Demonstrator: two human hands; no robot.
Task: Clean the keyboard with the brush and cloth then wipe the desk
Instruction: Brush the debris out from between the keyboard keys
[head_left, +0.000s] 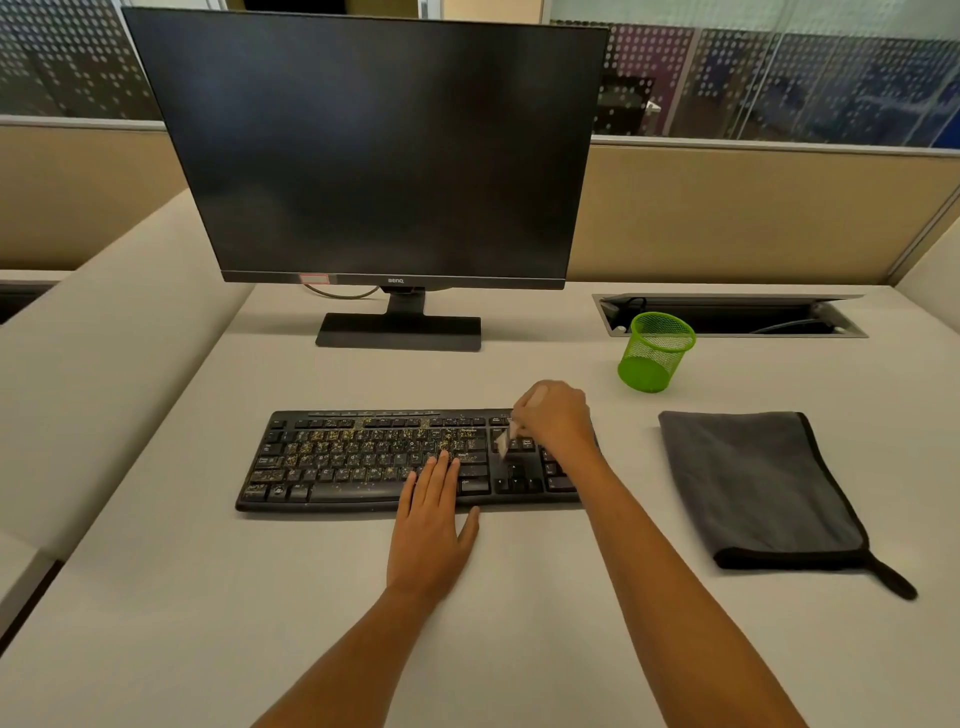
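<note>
Left arm: bare forearm reaching forward from the lower edge, wrist straight.
Left hand (435, 525): flat and open, palm down, fingers together; heel on the desk (156, 597), fingertips resting on the keys at the keyboard's front edge, thumb out to the side.
Right arm: bare forearm angled in from the lower right, crossing the keyboard's right end.
Right hand (558, 415): fingers curled and pinched around the brush (505, 441) (a pale, blurred shape), its lower end down at the keys beside the number pad.
Keyboard (363, 462): black, centre of the desk, yellowish specks scattered over the left and middle keys.
Cloth (753, 483): dark grey, folded, lying flat to the right, apart from the keyboard.
Mesh cup (657, 351): green, beyond the cloth.
Monitor (374, 150): dark screen, on its stand behind the keyboard.
</note>
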